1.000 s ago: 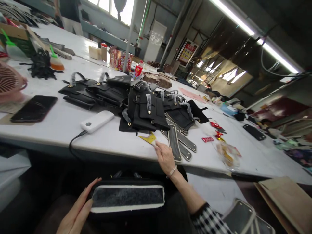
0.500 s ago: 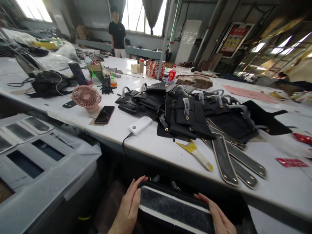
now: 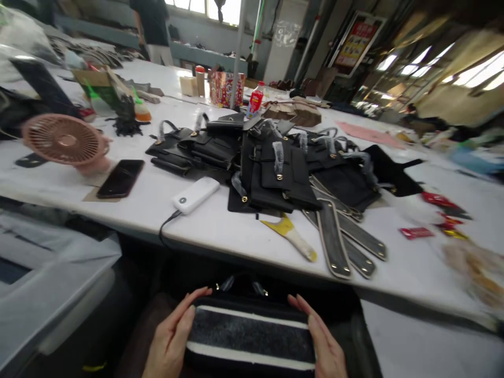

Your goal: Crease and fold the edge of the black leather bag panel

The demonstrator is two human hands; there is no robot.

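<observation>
A black bag point(image 3: 250, 331) with a dark fuzzy base edged in white sits on my lap below the table edge. My left hand point(image 3: 170, 341) grips its left end and my right hand point(image 3: 322, 344) grips its right end. On the white table point(image 3: 220, 226) just beyond lies a pile of black leather bag pieces point(image 3: 275, 168) with gold studs. Several long dark strips with pale edges point(image 3: 334, 241) and a yellow-stained scraper point(image 3: 293, 239) lie at the near side of the pile.
A white power bank point(image 3: 196, 195) with a cable, a black phone point(image 3: 121, 178) and a pink desk fan point(image 3: 65, 140) lie at left. Red wrappers point(image 3: 417, 232) are at right. A grey covered stand point(image 3: 47, 273) is at lower left. A person point(image 3: 151, 26) stands far behind.
My right hand left the table's strips and came down onto the bag's right end. Both hands now hold the bag; the view swung left, then settled.
</observation>
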